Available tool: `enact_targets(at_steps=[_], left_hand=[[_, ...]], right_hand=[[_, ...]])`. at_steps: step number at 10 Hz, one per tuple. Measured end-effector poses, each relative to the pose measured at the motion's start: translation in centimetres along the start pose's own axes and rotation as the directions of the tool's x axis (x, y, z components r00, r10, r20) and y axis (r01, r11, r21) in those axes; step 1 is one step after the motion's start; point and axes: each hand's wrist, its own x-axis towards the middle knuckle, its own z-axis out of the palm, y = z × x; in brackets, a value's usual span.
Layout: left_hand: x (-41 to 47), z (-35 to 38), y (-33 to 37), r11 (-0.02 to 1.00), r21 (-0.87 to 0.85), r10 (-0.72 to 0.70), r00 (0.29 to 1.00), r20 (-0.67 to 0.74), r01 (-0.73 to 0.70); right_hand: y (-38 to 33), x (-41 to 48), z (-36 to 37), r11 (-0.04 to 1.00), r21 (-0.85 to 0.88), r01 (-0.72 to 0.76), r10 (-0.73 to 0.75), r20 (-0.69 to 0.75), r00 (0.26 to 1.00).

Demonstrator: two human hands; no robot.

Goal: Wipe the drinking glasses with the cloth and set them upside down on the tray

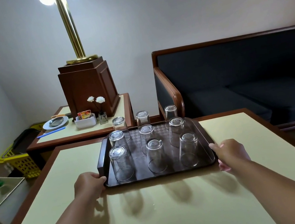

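Leftmost, a yellow basket [21, 163] stands on the floor; beside it a side table [86, 129] carries a plate [47, 127] with a metal dish on it, a white holder [85, 121] with printed packets, and a small bottle [103, 117] with two white flowers.

On the main table [161, 218], the left hand [88, 185] grips the near-left corner of the tray [173, 172]; thumb over the rim, fingers curled under.

Tray contents: nine drinking glasses in three columns of three; left-column front glass [121, 163], centre front glass [156, 155], right front glass [188, 150]; the others stand in line behind them. All sit mouth down, base up, long axis upright; none touches its neighbour as far as visible.

The right hand [230, 153] holds the tray's near-right edge; thumb on the rim, fingers wrapped below.

Edges: the tray's far side lies close to the table's far edge; cream tabletop shows to the left, right and near side of the tray. Cannot tell whether the tray rests on the table or is raised off it.

Rightmost, a dark sofa [236, 86] stands beyond the table.
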Motion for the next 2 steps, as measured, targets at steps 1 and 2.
enact_targets(at_steps=[1,2], left_hand=[[-0.3,-1.5,0.5,1.0,-0.022,-0.015,0.994,-0.107,0.012],[-0.4,-6.2,2.4,0.899,-0.392,-0.038,0.855,-0.517,-0.197]], right_hand=[[0.6,-0.8,-1.4,1.0,0.028,-0.006,0.005,0.021,1.0],[-0.4,-0.8,-4.9,0.984,0.175,0.028,0.013,-0.226,0.974]])
